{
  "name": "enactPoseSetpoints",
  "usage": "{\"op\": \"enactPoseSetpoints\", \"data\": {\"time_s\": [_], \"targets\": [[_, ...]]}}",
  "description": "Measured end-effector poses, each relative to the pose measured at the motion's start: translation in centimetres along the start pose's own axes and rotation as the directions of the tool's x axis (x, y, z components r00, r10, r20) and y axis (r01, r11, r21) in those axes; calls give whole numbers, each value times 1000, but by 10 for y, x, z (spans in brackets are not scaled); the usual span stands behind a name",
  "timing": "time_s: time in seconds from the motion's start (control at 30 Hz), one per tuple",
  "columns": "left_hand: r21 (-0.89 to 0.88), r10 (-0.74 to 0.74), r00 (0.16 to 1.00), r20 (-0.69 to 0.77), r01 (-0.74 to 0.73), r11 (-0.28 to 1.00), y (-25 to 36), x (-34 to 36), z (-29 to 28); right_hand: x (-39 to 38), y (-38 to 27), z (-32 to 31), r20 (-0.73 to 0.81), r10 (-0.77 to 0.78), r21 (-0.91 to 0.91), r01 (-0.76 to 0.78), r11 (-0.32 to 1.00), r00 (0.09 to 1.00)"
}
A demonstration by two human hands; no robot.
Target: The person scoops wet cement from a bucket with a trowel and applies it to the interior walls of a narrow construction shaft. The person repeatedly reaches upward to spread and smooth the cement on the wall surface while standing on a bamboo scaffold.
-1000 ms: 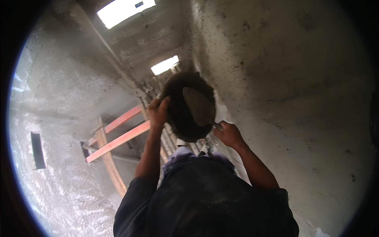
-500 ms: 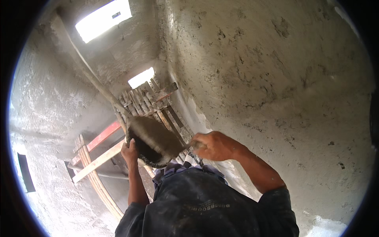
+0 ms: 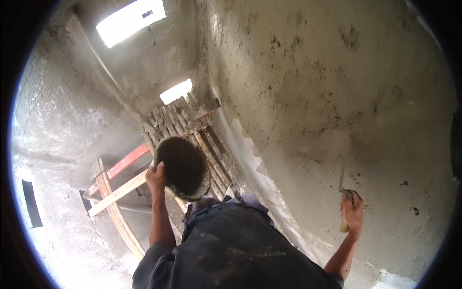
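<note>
**Beside a rough grey wall: bowl in the left hand, trowel in the right**

In front of the person's dark shirt [image 3: 231, 236], slightly left of centre, a round, dark bowl [image 3: 184, 166] is tilted, its mouth facing the camera. Its rim carries a grey crust; the interior is too dark for its contents to be told. The left hand [image 3: 155, 179] grips the bowl at its left edge, thumb over the rim, the other fingers partly hidden. Well apart, to the right, the right hand [image 3: 353, 212] is closed round the handle of a trowel [image 3: 341, 180], the fingers curled and the pale handle end showing below them. The blade points away from the person and is seen nearly edge-on before the stained wall [image 3: 298, 96]; whether it touches the surface cannot be told. Beyond the bowl lie rows of poles [image 3: 211, 156]. To the left, a red plank [image 3: 127, 163] and a paler plank [image 3: 120, 193] run near a bundle of upright poles [image 3: 117, 212]. A bright opening [image 3: 130, 23] shows at the upper left.
</note>
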State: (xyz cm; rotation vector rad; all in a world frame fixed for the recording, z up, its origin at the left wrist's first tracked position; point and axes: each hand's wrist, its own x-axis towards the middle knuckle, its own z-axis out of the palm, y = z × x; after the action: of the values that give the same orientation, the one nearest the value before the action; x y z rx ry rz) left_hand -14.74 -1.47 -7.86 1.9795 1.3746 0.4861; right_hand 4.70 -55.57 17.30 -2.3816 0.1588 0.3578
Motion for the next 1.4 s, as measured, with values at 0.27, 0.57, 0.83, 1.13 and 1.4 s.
{"op": "enactPoseSetpoints", "data": {"time_s": [0.27, 0.57, 0.83, 1.13, 1.4], "targets": [[-134, 251, 962, 103, -237, 962, 114, -1, 12, 38, 0, 131, 390, -346, -340, 483, 807, 853], [-230, 508, 855, 107, -476, 849, 209, -27, 26, 79, -65, 259, 705, -346, -529, 784, 325, 619], [-263, 559, 809, 183, -508, 820, 225, -30, 17, 109, -75, 236, 583, -493, -548, 760, 349, 646], [-285, 496, 865, 81, -456, 843, 193, -35, 36, 35, -62, 260, 800, -347, 235, 276, 932, 489], [-489, 210, 976, -53, -209, 847, 127, -10, 37, 55, -74, 179, 658, -398, -155, 633, 758, 639]]}}
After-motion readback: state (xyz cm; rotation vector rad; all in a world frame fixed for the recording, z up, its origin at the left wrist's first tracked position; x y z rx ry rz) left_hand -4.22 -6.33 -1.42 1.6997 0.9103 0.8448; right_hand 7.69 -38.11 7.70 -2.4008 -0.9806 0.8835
